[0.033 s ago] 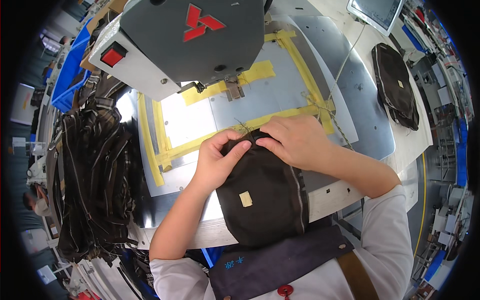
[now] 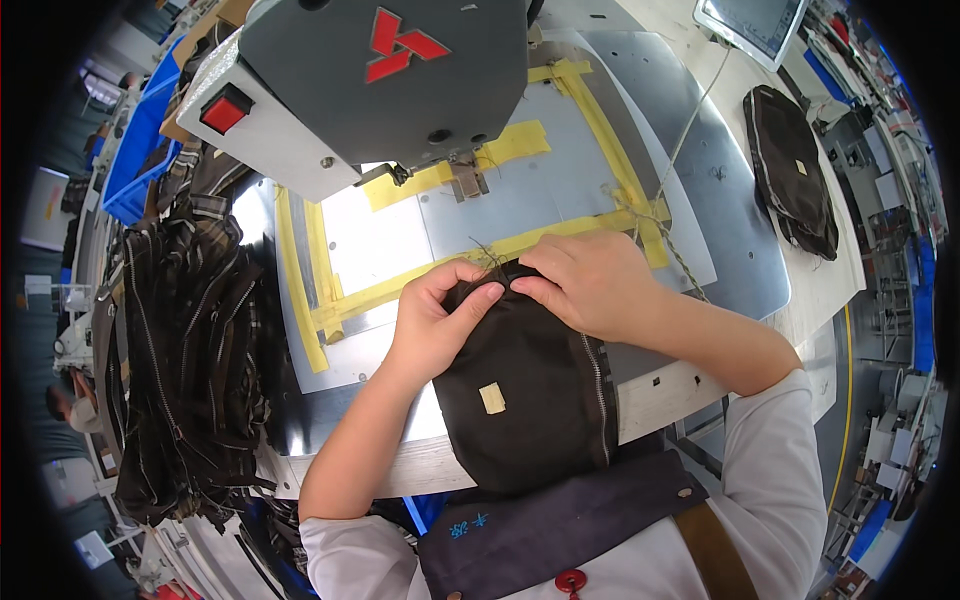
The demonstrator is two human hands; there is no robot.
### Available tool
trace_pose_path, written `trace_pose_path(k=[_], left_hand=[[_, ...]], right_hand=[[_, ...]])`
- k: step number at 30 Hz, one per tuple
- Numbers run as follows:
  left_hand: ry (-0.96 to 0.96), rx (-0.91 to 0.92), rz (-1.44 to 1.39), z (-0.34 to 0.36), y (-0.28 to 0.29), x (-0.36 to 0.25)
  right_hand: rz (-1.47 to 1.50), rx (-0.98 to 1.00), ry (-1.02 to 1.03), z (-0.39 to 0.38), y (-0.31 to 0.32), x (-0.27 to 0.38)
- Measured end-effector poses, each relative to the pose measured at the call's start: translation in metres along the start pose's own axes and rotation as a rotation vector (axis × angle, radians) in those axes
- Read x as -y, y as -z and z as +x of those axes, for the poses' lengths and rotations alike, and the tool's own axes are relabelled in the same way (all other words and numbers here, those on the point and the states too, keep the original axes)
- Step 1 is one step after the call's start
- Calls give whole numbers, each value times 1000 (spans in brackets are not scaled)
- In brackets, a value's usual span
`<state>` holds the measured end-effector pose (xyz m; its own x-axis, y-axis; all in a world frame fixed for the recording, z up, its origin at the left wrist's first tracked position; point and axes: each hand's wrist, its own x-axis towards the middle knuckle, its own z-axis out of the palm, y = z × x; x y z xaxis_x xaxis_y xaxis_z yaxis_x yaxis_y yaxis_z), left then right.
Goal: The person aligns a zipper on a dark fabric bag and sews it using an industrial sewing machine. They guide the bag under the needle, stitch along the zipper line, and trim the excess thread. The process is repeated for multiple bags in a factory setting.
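A dark brown fabric pouch piece [image 2: 530,420] hangs over the front edge of the table, a silver zipper along its right side and a small cream tag on its face. My left hand [image 2: 440,315] pinches its top edge between thumb and fingers. Close beside it, my right hand [image 2: 590,285] grips the same edge, thumb on the near side. Loose threads [image 2: 490,260] stick up from the edge between the two hands. Just beyond lies the metal work plate [image 2: 390,235] framed with yellow tape, under the head of a grey sewing machine [image 2: 400,90].
A heap of dark zippered pieces [image 2: 190,350] lies at the left, by a blue bin [image 2: 140,160]. Another dark pouch piece [image 2: 790,170] rests on the table at the right. A braided cord [image 2: 680,260] crosses the plate's right side; a screen [image 2: 755,25] stands at the back right.
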<state>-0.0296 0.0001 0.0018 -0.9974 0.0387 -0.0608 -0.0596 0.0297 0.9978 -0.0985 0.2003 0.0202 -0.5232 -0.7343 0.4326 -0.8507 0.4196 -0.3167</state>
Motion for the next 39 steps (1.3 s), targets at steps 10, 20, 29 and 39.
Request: trace_pose_path(k=[10,20,29,39], left_hand=[[-40,10,56,1,1,1],[23,-19,48,0,1,-1],[6,26,115,0,1,-2],[-1,33,46,-1,1,-3]], right_hand=[[18,-8,-19,-3,0,2],[-23,11,36,-2,2,-1],[-77,23,99,-3,0,-1],[-113,53,41,-4,4,4]])
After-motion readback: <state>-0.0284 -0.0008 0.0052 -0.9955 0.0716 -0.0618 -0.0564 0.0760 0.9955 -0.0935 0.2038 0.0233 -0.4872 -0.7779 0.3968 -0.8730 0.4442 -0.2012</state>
